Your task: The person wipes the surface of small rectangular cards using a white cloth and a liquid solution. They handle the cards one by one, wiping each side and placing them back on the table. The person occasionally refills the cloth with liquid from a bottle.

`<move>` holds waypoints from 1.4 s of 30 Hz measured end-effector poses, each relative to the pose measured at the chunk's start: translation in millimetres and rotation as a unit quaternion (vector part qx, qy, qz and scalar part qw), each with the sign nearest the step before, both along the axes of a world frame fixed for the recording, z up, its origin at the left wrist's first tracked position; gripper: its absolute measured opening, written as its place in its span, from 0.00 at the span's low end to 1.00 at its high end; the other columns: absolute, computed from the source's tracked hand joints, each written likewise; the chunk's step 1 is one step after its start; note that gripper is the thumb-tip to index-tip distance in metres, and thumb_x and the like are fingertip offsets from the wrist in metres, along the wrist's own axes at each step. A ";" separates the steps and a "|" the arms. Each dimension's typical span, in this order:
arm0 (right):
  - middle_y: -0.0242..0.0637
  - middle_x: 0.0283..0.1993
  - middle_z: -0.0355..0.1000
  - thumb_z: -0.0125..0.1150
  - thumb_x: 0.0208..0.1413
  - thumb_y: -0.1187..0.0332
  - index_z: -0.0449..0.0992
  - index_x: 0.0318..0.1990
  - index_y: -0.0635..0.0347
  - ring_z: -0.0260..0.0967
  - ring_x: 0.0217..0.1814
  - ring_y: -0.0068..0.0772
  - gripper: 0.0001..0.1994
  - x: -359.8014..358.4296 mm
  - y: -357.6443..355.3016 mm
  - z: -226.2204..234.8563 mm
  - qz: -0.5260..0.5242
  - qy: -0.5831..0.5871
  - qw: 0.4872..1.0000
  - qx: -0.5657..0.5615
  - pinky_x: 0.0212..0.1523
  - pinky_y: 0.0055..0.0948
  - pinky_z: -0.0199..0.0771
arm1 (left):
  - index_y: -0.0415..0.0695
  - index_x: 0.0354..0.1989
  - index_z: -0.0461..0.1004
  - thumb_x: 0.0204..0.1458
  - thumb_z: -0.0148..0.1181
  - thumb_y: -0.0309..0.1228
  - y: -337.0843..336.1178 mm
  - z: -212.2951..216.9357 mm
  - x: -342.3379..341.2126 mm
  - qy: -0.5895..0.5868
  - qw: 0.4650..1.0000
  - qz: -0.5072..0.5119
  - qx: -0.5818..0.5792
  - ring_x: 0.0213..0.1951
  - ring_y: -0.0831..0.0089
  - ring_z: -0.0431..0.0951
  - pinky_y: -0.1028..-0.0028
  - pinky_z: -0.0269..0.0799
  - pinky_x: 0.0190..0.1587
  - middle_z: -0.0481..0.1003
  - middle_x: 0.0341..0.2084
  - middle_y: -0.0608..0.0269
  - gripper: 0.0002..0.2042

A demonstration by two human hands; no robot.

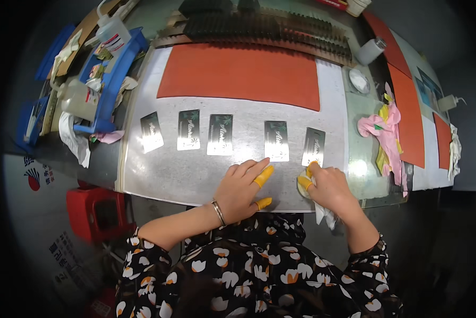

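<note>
- We see five shiny metal cards in a row on the grey mat [195,175].
- Our left hand [243,185] lies flat on the mat with its fingers spread out. It holds nothing. It wears yellow finger caps [263,176].
- The fourth card [276,140] is just past our left fingertips, at 12 o'clock from that hand.
- Our right hand [328,185] is curled around a white cloth [322,212]. The cloth hangs out under the hand, at 6 o'clock.
- The right fingertips press on the bottom edge of the fifth card [314,147]. That card sits at 11 o'clock from the right hand.
- The other three cards [188,130] lie well off at 10 o'clock from the left hand.
- A big orange sheet [238,71] lies past the cards, at 12 o'clock.
- A blue tray [116,69] with a squeeze bottle [79,98] sits at 10 o'clock.
- A pink rag pile [383,132] sits at 2 o'clock from the right hand.
</note>
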State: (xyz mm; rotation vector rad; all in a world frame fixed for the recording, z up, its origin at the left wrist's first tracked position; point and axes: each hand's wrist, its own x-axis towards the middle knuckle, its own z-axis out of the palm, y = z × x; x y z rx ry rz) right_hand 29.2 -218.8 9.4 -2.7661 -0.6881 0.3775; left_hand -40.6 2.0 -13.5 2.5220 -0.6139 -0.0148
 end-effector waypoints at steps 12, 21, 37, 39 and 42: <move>0.52 0.21 0.70 0.54 0.41 0.67 0.69 0.30 0.69 0.71 0.25 0.52 0.12 68.7 90.7 -27.5 -0.012 -0.079 0.996 0.029 0.28 0.44 0.71 | 0.36 0.50 0.64 0.42 0.59 0.42 -0.5 -8.7 -4.8 -0.009 1.000 -0.002 0.028 0.52 0.64 0.60 0.64 0.57 0.49 0.56 0.58 0.56 0.28; 0.52 0.19 0.70 0.55 0.41 0.66 0.67 0.30 0.68 0.70 0.23 0.52 0.12 18.9 78.8 -19.1 -0.018 -0.026 0.999 0.014 0.27 0.45 0.70 | 0.37 0.51 0.63 0.42 0.61 0.37 38.4 -5.3 -14.1 -0.001 0.996 0.024 -0.086 0.53 0.58 0.60 0.62 0.56 0.52 0.58 0.56 0.55 0.28; 0.53 0.30 0.72 0.56 0.45 0.60 0.71 0.37 0.65 0.69 0.35 0.54 0.17 78.1 194.5 -24.8 0.061 -0.117 0.988 0.084 0.38 0.45 0.67 | 0.40 0.55 0.59 0.45 0.56 0.45 98.5 -18.8 -22.3 0.003 0.998 0.054 0.019 0.53 0.63 0.61 0.65 0.58 0.50 0.60 0.55 0.54 0.31; 0.52 0.31 0.72 0.56 0.46 0.59 0.72 0.34 0.66 0.69 0.35 0.54 0.16 68.4 203.8 -17.1 0.033 -0.042 0.997 0.047 0.37 0.45 0.68 | 0.39 0.54 0.60 0.45 0.55 0.46 100.2 -15.2 -31.0 -0.018 0.998 0.048 0.047 0.54 0.64 0.61 0.67 0.58 0.50 0.59 0.56 0.53 0.31; 0.55 0.24 0.71 0.57 0.46 0.59 0.71 0.29 0.65 0.70 0.29 0.56 0.14 45.6 194.8 -23.8 0.038 -0.096 0.993 0.058 0.33 0.47 0.68 | 0.37 0.54 0.59 0.44 0.56 0.45 101.3 -16.3 -36.8 -0.017 0.998 0.056 0.030 0.54 0.64 0.60 0.67 0.57 0.51 0.57 0.58 0.53 0.32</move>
